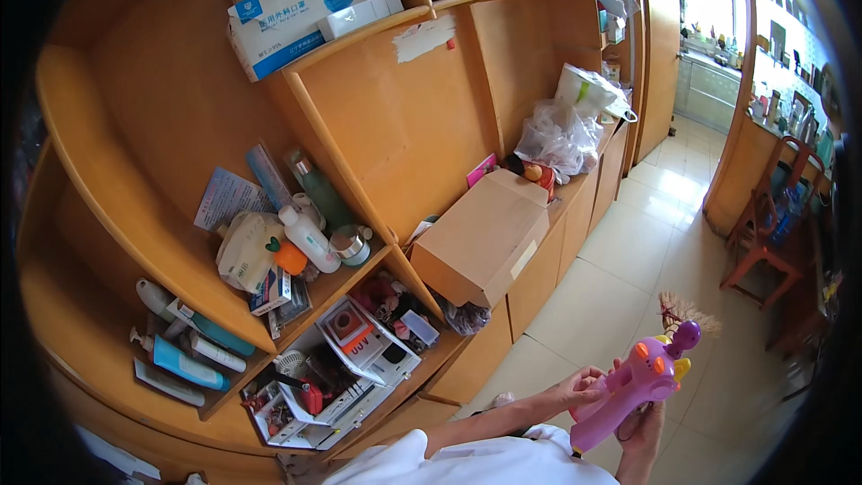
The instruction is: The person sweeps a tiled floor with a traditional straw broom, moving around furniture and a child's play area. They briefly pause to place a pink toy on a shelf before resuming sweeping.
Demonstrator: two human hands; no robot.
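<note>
Head view: your left forearm comes up from the lower edge past your white clothing [440, 465] and reaches out to the right, with the left hand [585, 386] on the near-left side of a pink toy [633, 386]. Its fingers are bent in against the toy, little opened, though the toy hides some of the tips. Your right hand [642, 431] rises from the lower edge on the toy's other side, fingers curled around its lower part; you cannot tell exactly how they close behind it. The toy is held between both hands, tilted, over the tiled floor [584, 305], its purple knob [686, 335] pointing up and to the right. A tan bristly tuft [691, 314] shows just beyond that knob; whether it touches is unclear.

To your left stands the wooden shelf unit [404, 126]. On its ledge lies a cardboard box [485, 238], with a clear plastic bag [561, 139] behind it. A white organizer [377, 386] sits lower, full of small things, and near it are a white bottle [308, 240], a green bottle [321, 189] and a blue tube [189, 363]. Well off to your right, a reddish wooden chair [768, 251] stands on the floor.
</note>
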